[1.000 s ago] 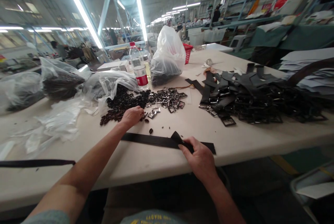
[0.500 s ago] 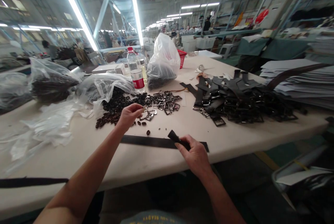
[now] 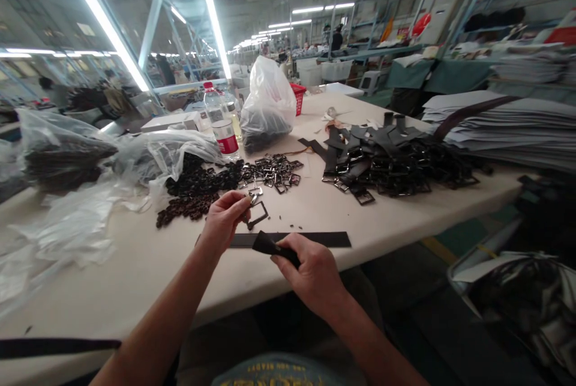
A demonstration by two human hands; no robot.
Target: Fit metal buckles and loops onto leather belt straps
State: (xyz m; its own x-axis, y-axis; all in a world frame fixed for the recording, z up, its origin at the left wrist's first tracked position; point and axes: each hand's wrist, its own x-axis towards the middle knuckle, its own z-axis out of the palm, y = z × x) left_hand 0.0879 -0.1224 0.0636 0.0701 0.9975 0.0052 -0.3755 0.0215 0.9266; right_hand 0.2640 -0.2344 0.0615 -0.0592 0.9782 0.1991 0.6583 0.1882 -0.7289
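Buckle near folded strap

Worker's L hand pinches the buckle over the table; R hand grips the folded strap, just beside. Step: prob. pairing the two; next move likely needs strap lined up w/ buckle.

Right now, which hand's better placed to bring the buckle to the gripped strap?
Left, probably. The left hand pinches the buckle, its frame jutting toward the strap; the right hand is busy gripping that strap, free end toward the buckle.
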